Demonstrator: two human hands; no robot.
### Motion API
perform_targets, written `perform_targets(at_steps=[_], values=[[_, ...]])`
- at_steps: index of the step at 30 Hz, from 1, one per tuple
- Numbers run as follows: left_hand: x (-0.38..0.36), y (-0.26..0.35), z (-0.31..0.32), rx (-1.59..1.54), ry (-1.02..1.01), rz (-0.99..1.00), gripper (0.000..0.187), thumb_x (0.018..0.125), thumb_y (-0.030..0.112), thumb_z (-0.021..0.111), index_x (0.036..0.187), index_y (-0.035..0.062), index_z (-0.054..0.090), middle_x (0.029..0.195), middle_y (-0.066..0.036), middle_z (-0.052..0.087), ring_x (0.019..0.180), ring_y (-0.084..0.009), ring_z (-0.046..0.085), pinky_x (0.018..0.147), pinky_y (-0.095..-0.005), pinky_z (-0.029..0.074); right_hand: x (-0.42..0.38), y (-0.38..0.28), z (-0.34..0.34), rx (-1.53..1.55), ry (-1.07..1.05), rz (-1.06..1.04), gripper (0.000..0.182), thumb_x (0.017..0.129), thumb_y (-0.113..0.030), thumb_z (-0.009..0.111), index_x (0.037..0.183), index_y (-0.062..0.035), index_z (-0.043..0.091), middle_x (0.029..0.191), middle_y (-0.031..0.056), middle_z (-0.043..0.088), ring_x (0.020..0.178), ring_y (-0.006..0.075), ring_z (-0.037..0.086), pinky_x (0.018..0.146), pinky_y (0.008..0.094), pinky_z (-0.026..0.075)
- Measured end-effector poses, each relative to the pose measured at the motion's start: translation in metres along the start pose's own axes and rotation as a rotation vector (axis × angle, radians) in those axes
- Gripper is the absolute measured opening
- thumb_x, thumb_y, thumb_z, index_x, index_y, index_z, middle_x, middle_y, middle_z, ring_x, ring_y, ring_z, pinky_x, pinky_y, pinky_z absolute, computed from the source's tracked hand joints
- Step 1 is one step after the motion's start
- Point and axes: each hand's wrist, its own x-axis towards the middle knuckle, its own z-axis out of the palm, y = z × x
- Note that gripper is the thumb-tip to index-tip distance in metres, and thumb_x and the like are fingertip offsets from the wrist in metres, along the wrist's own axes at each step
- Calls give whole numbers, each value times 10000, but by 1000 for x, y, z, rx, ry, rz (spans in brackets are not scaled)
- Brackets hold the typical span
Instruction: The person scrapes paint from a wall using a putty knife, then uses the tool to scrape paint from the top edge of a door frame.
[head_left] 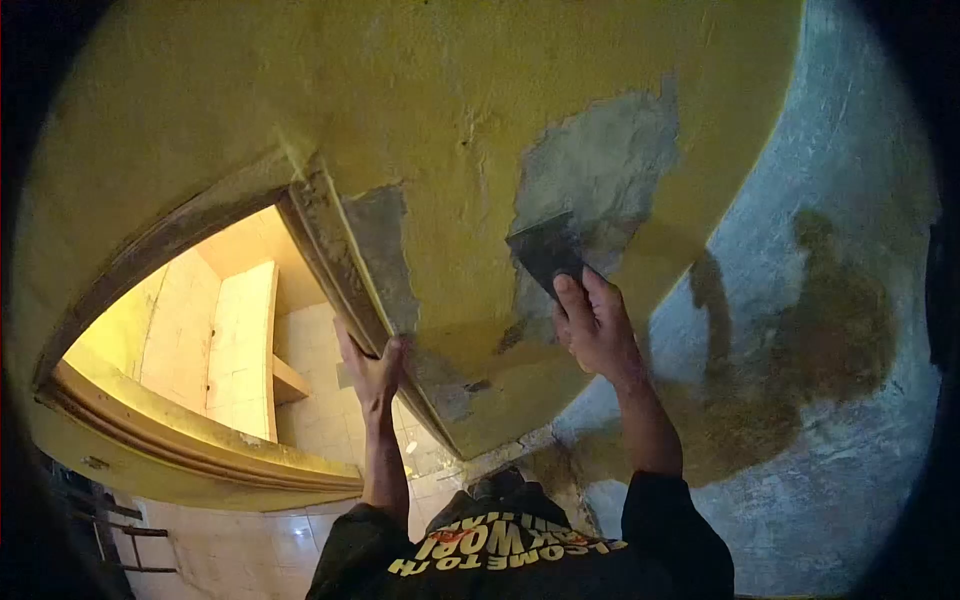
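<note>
My right hand [600, 330] is closed round a dark, flat scraper [548, 250]. Its wide blade lies against the wall, at the lower edge of a bare grey patch [610, 145] where the yellow paint [450, 250] is gone. Lower and to the left, my left hand [375, 372] grips the door frame [340, 245], with the thumb on the wall side and the fingers round the jamb, partly hidden. Next to the jamb runs a narrower grey strip [382, 240] of bare wall.
Left of the frame, a doorway opens into a lit, tiled room with a ledge [262, 350]. A blue-white wall [840, 170] on the right carries a shadow. Flakes lie on the pale tiled floor [425, 455] by the wall's foot. Dark metal bars [145, 532] stand at lower left.
</note>
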Motion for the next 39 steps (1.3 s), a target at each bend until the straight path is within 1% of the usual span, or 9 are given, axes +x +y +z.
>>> perform_targets(at_steps=[2, 9, 10, 14, 16, 29, 32, 38, 39], values=[[7, 25, 10, -93, 46, 20, 950, 628, 674, 653, 1230, 3, 354, 1062, -113, 476, 1010, -250, 481, 871, -388, 395, -3, 5, -1, -21, 18, -38, 269, 932, -261, 469, 784, -37, 483, 558, 16, 473, 466, 99, 464, 433, 271, 368], [5, 26, 18, -150, 139, 113, 1008, 622, 703, 637, 1238, -47, 362, 1123, -132, 471, 1030, -239, 469, 885, -368, 378, 6, -4, 26, -177, 137, -226, 225, 911, -206, 500, 811, -6, 519, 575, 58, 511, 521, 123, 535, 480, 291, 412], [6, 25, 19, -172, 167, 147, 1011, 621, 703, 638, 1230, -56, 365, 1117, -130, 474, 1026, -237, 471, 882, -362, 379, -4, 5, 22, -8, 136, -25, 230, 912, -209, 495, 810, -4, 522, 581, 58, 516, 531, 110, 532, 485, 291, 415], [4, 15, 22, -234, 181, 118, 1003, 624, 697, 642, 1218, -63, 367, 1106, -127, 479, 1024, -228, 473, 877, -355, 381, -14, 11, 13, 2, 124, 98, 241, 913, -219, 497, 818, 1, 518, 579, 53, 506, 522, 93, 496, 476, 282, 401], [5, 19, 21, -247, 165, 113, 971, 639, 679, 645, 1207, -58, 369, 1084, -123, 480, 1013, -217, 471, 873, -352, 379, -3, 10, 4, 91, 10, 54, 253, 918, -225, 495, 818, 6, 514, 570, 38, 482, 501, 79, 448, 460, 263, 373], [6, 8, 21, -230, 171, 113, 899, 668, 658, 625, 1172, -53, 404, 1052, -118, 486, 986, -212, 480, 851, -345, 386, 3, 2, -2, -202, 65, -65, 240, 917, -194, 499, 794, 12, 504, 520, 29, 438, 481, 74, 411, 449, 267, 340], [3, 9, 20, -247, 174, 128, 854, 702, 676, 577, 1169, -24, 429, 1011, -100, 499, 936, -221, 493, 812, -371, 395, -6, 18, -4, -166, -7, 9, 261, 933, -270, 479, 888, -21, 544, 606, -22, 466, 530, 39, 416, 472, 231, 341], [6, 19, 25, -233, 204, 184, 830, 705, 652, 586, 1173, -17, 437, 1037, -109, 502, 938, -227, 494, 815, -369, 394, 1, 21, 3, -208, -22, -76, 257, 934, -259, 469, 871, -17, 531, 593, -14, 461, 529, 53, 420, 473, 239, 345], [6, 21, 25, -194, 205, 180, 832, 707, 655, 577, 1176, -17, 438, 1038, -113, 504, 940, -230, 492, 813, -370, 392, -5, 34, -7, -210, 7, 0, 255, 919, -221, 490, 787, -3, 495, 545, 21, 434, 507, 64, 407, 458, 260, 340]])
